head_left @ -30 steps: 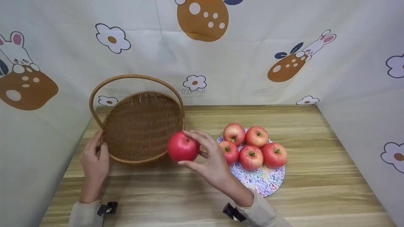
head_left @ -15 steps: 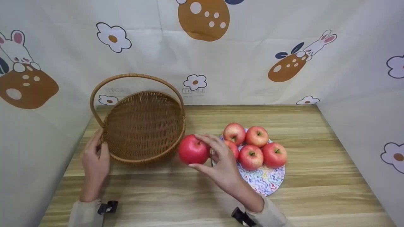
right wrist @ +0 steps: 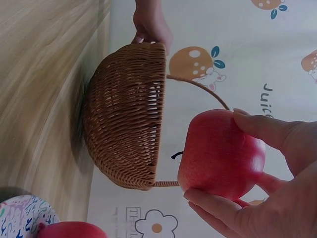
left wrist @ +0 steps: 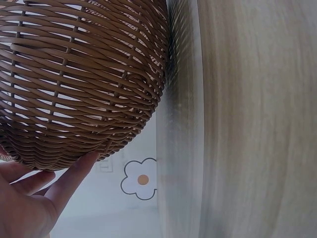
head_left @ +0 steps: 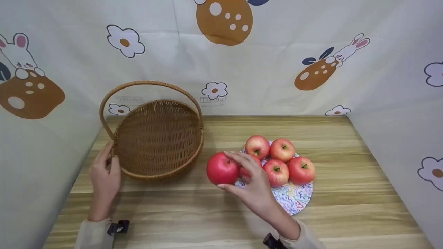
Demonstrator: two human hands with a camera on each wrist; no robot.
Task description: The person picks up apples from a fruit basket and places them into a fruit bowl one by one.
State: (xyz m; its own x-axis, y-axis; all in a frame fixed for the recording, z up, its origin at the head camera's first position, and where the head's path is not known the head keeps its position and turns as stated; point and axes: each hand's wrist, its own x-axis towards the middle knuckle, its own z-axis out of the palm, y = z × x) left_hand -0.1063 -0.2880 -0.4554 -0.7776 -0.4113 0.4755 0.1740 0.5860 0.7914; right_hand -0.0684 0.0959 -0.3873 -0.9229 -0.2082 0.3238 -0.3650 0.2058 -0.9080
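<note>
My right hand grips a red apple between thumb and fingers, raised above the table just left of the plate. The right wrist view shows this apple side-on, its dark stem pointing toward the basket. At the left stands a brown wicker basket with a tall arched handle and nothing inside. My left hand holds its left rim near the foot of the handle. Seen from the left wrist, the hand's fingers lie against the woven wall. Several paler apples sit on a round patterned plate.
Everything stands on a wood-grain table. A patterned cloth wall rises right behind the basket, and cloth also closes off both sides. The held apple and right hand overlap the plate's left edge in the head view.
My right hand has moved rightward and a little nearer, carrying the red apple from the basket's right rim toward the plate. The left hand and the basket have stayed put.
</note>
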